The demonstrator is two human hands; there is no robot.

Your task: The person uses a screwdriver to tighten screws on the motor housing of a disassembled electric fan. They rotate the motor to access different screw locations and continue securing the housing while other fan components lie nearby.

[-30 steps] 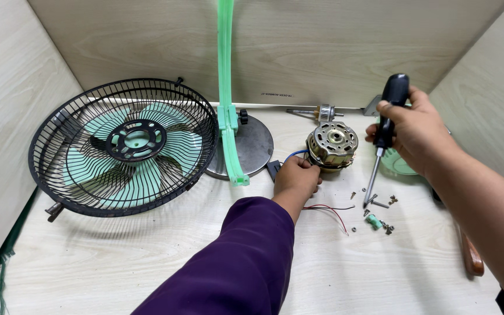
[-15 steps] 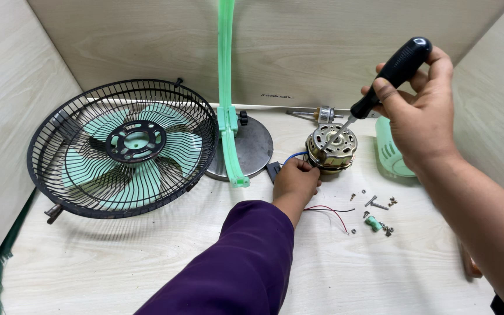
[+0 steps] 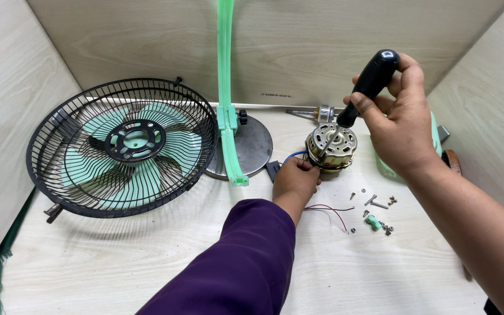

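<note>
Motor [image 3: 331, 147] of the dismantled fan sits upright toward the back right of the tabletop [image 3: 118, 256], brass-coloured with its windings showing, and it is now under the tool: a second ago the screwdriver [image 3: 364, 93] stood tip-down among the loose screws at the right, half a second ago it was lifted high, and now its shaft slants down so the tip meets the top of the motor housing. By my reading, the work has passed from picking among the fasteners to driving or loosening one on the motor itself.

Going left to right: the black wire fan guard [image 3: 125, 149] with the pale green blades inside lies near the left edge, unmoved. Beside it stand the green stand arm [image 3: 226, 99] and the round grey base plate [image 3: 252, 146].

The left hand [image 3: 294, 181], in a purple sleeve, is curled closed against the lower left side of the motor, steadying it as before; thin red, black and blue wires trail from beneath it.

The right hand [image 3: 401, 122] is wrapped tightly round the black screwdriver handle, fingers fully closed.

Loose screws [image 3: 374, 213] and a small green part lie scattered just in front of the motor, toward the right edge.
</note>
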